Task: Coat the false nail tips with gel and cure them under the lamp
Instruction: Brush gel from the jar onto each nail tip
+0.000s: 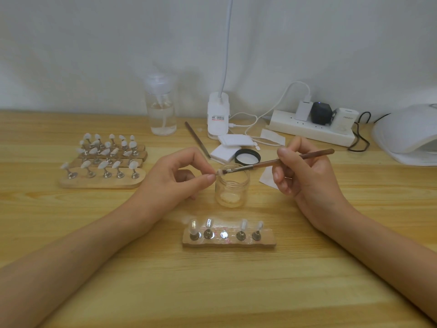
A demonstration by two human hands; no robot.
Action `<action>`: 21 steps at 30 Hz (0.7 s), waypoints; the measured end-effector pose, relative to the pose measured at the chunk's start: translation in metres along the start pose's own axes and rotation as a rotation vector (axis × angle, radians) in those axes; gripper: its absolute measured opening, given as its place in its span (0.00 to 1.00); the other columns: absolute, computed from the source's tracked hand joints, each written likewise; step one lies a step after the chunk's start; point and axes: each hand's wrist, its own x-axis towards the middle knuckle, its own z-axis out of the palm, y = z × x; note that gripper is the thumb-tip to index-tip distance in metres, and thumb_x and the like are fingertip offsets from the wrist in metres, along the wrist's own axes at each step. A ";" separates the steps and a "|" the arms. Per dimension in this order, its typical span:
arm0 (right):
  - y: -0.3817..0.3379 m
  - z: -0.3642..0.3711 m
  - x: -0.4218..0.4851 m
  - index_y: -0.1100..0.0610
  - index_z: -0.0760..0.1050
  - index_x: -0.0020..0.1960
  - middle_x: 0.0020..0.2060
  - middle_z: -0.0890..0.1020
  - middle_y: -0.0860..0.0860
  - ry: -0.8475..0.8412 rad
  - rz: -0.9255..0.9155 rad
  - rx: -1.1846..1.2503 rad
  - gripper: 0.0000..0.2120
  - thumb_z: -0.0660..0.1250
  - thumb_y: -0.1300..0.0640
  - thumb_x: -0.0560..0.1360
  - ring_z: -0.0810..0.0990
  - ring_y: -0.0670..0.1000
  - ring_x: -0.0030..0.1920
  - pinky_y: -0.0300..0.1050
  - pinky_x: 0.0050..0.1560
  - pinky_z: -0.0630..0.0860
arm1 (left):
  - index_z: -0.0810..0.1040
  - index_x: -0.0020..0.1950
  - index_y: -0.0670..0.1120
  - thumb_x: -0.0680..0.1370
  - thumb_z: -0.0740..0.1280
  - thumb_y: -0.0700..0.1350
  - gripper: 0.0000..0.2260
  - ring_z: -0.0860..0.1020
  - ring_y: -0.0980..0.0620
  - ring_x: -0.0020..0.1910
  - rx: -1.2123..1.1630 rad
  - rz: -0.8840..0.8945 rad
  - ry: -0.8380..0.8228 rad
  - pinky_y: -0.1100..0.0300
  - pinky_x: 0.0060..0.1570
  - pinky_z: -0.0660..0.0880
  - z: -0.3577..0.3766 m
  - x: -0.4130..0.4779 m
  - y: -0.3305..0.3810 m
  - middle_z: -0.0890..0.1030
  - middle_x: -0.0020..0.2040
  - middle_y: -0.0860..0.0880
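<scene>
- Pinches, with the left hand (172, 176), a small false nail tip (220, 172) between thumb and forefinger, just above the rim of the glass jar; the other fingers curled loosely under the palm.
- Grips, with the right hand (305, 176), a brown-handled brush (283, 160) like a pen, thumb and forefinger closed round the handle; bristles touching the pinched tip.
- Near the middle of the tabletop (94, 268), between the two hands: the open glass jar (233, 188), upright, with something pale at its bottom.
- Just behind the jar: a black lid (247, 156), inside facing up, touching a stack of white pads (230, 145).
- Toward the front edge, in front of the jar: a wooden holder (267, 241) carrying four nail tips on metal stands, two at each end, and a bare metal disc (223, 234) in the middle seat.
- Toward the left edge: a group of wooden holders (104, 183) with many white nail tips on stands, well apart from the hands.
- At the right edge: a white curing lamp (406, 136), partly cut by the frame.
- Along the back edge: a clear pump bottle (161, 110), the clip base of a white desk lamp (218, 117) and a white power strip (309, 131) with plugs in it.
- Between bottle and pads: a thin brown stick (197, 139), lying flat.
</scene>
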 end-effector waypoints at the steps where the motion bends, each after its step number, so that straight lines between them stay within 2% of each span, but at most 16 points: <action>1: 0.000 0.000 0.000 0.55 0.68 0.38 0.26 0.77 0.52 0.013 0.006 -0.004 0.09 0.66 0.56 0.74 0.72 0.48 0.24 0.36 0.24 0.68 | 0.79 0.42 0.46 0.74 0.73 0.41 0.04 0.74 0.56 0.31 0.004 -0.001 0.000 0.65 0.35 0.74 0.000 0.000 0.000 0.80 0.39 0.57; 8: -0.001 -0.002 0.000 0.53 0.69 0.38 0.26 0.77 0.51 -0.015 -0.025 0.031 0.11 0.64 0.59 0.79 0.73 0.47 0.24 0.35 0.24 0.68 | 0.80 0.41 0.47 0.69 0.73 0.49 0.07 0.74 0.57 0.31 0.003 -0.021 0.013 0.65 0.35 0.74 0.002 -0.001 0.004 0.81 0.40 0.56; 13: 0.000 -0.001 0.000 0.50 0.71 0.36 0.26 0.77 0.52 0.007 -0.005 -0.020 0.10 0.67 0.55 0.75 0.73 0.48 0.24 0.36 0.24 0.68 | 0.80 0.40 0.48 0.70 0.73 0.48 0.06 0.73 0.57 0.30 0.010 -0.028 0.016 0.67 0.35 0.74 0.001 -0.001 0.004 0.82 0.42 0.54; 17: -0.001 -0.003 0.001 0.52 0.70 0.36 0.26 0.77 0.51 0.025 -0.015 0.002 0.12 0.66 0.58 0.78 0.72 0.48 0.24 0.35 0.24 0.67 | 0.80 0.40 0.49 0.72 0.74 0.46 0.05 0.72 0.58 0.30 0.016 -0.029 0.001 0.68 0.34 0.72 0.000 -0.001 0.004 0.82 0.41 0.53; 21: -0.002 -0.002 0.001 0.49 0.72 0.36 0.25 0.77 0.51 -0.024 -0.031 0.012 0.13 0.64 0.59 0.78 0.73 0.47 0.24 0.34 0.24 0.67 | 0.80 0.39 0.51 0.70 0.75 0.50 0.06 0.71 0.56 0.30 0.039 -0.040 0.004 0.67 0.33 0.71 0.000 -0.001 0.005 0.82 0.44 0.41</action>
